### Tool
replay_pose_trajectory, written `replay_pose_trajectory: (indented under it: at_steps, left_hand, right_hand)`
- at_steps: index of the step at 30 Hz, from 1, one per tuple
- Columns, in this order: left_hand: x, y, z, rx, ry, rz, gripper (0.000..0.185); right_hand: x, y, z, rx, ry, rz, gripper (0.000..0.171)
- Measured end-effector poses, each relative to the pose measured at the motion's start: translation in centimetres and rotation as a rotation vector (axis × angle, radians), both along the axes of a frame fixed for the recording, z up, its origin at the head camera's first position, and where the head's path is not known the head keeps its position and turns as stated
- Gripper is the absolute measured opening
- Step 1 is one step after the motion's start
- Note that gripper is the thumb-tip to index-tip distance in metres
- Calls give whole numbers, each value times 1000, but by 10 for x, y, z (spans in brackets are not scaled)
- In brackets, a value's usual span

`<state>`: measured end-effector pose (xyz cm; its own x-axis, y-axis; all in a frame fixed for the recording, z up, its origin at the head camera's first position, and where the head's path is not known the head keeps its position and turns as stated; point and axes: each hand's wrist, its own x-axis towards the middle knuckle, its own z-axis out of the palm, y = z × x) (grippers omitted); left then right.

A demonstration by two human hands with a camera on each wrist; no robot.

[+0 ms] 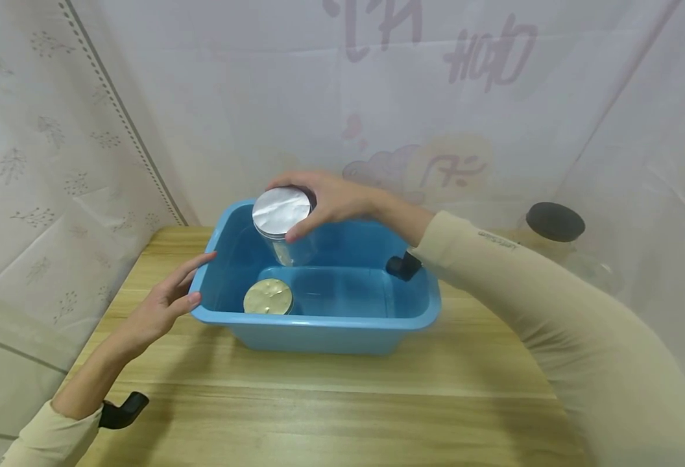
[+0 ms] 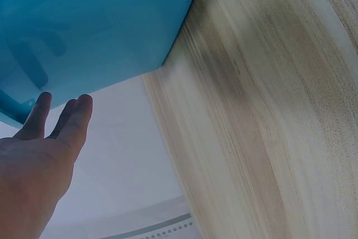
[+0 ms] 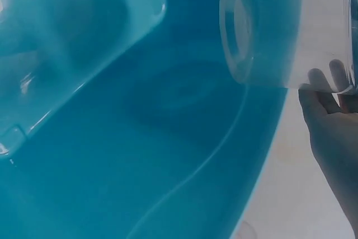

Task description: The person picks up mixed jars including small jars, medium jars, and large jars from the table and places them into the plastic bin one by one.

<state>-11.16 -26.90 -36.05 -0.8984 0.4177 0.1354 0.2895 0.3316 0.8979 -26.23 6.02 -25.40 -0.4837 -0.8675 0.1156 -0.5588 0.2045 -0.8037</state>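
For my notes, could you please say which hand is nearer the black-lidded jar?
Right. The right hand is above the tub, left of the jar; the left hand is farther left, at the rim.

I can't see the lower part of the gold-topped container (image 1: 268,296), tucked behind the near wall of the blue tub (image 1: 331,322), and the fingertips of the right grip (image 1: 331,198) vanish behind the silver-topped jar (image 1: 283,222), whose top end is cut off in the right wrist view. The right sleeve (image 1: 517,285) hides part of the black-lidded jar (image 1: 555,222), whose clear body is too faint to make out, and that sleeve's small lettering (image 1: 498,239) is unreadable. The left sleeve (image 1: 56,438) runs off the head view's lower edge.
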Motion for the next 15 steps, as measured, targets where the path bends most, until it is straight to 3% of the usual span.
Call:
replay_pose_trajectory:
  at_steps: [15]
  left_hand:
    - [-2, -2, -1, -2, -3, -11, 62]
  right_hand:
    - [-9, -6, -27, 58, -9, 11, 85]
